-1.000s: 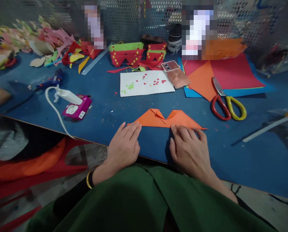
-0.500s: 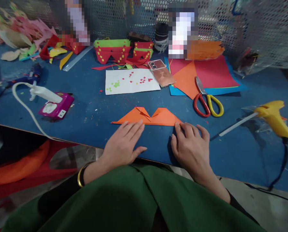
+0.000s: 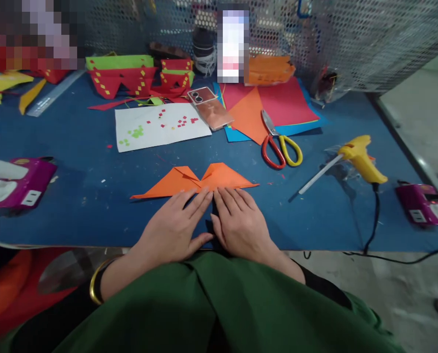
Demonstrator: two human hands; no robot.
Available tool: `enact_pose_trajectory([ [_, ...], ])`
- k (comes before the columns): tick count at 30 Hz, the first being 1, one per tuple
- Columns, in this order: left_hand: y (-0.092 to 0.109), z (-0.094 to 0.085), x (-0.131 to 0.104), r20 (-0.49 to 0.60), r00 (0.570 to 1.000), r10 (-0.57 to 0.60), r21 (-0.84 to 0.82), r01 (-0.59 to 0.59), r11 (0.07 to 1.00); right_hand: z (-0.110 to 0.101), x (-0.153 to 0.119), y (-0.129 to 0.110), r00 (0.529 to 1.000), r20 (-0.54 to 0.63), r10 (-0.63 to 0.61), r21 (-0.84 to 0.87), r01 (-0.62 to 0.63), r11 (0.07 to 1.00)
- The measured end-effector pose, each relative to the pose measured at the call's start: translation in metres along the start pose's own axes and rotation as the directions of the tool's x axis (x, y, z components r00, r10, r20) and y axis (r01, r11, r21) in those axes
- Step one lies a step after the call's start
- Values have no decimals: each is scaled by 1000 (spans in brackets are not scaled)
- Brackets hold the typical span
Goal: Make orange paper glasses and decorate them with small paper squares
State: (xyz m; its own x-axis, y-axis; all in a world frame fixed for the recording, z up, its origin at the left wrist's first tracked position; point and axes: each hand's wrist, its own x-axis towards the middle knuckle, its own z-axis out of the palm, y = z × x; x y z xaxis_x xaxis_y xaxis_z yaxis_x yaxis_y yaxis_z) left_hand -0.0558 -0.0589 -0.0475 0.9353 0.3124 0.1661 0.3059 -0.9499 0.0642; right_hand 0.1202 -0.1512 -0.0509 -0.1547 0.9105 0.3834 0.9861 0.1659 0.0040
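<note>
A folded piece of orange paper [image 3: 224,177] lies flat on the blue table, with two peaks and a notch between them on its far side. My left hand [image 3: 178,223] lies flat with fingers stretched out, its fingertips on the paper's near edge just left of the middle. Right beside it, my right hand [image 3: 239,218] is also stretched out, fingers together and fingertips on the same edge. Neither hand is wrapped around anything. Beyond the paper to the right lie scissors [image 3: 273,139] with one red and one yellow handle.
A white sheet [image 3: 148,130] with small red and green paper bits lies beyond the paper. Near it are a phone [image 3: 213,110], coloured sheets [image 3: 288,110] and red paper masks [image 3: 121,81]. A yellow glue gun [image 3: 364,159] is at right; purple power sockets [image 3: 38,184] stand at left.
My right hand has slid left along the paper's near edge, from its right end to the middle beside my left hand. The view has turned to the right.
</note>
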Motion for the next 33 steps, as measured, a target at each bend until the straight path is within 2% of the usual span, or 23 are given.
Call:
enact_pose_trajectory([
  [3,0,-1,1,-5,1000,-5,19,5,1000,-3,-9,14,1000,-15,10,-40,-11,999],
  [8,-1,-3,2,-13,1000,3,40,-2,999,-12,-23,48,996,26,80,-151,-75,986],
  [11,0,-3,3,-13,1000,-1,42,1,999,-15,-26,56,995,29,96,-182,-90,979],
  [16,2,-2,2,-13,1000,-21,25,21,999,-16,-20,37,983,41,177,-193,-166,967],
  [18,4,-2,1,-7,999,-36,9,36,999,-13,-15,25,985,21,171,-154,-166,974],
  [23,6,-1,-1,9,999,-48,-44,49,998,1,-5,4,1000,1,-25,49,25,998],
  [27,7,0,-8,-51,994,-99,-7,99,995,7,-2,2,999,19,-35,71,34,997],
  [33,3,-5,-27,-135,970,-203,115,219,969,4,-4,4,999,42,-34,58,32,998],
])
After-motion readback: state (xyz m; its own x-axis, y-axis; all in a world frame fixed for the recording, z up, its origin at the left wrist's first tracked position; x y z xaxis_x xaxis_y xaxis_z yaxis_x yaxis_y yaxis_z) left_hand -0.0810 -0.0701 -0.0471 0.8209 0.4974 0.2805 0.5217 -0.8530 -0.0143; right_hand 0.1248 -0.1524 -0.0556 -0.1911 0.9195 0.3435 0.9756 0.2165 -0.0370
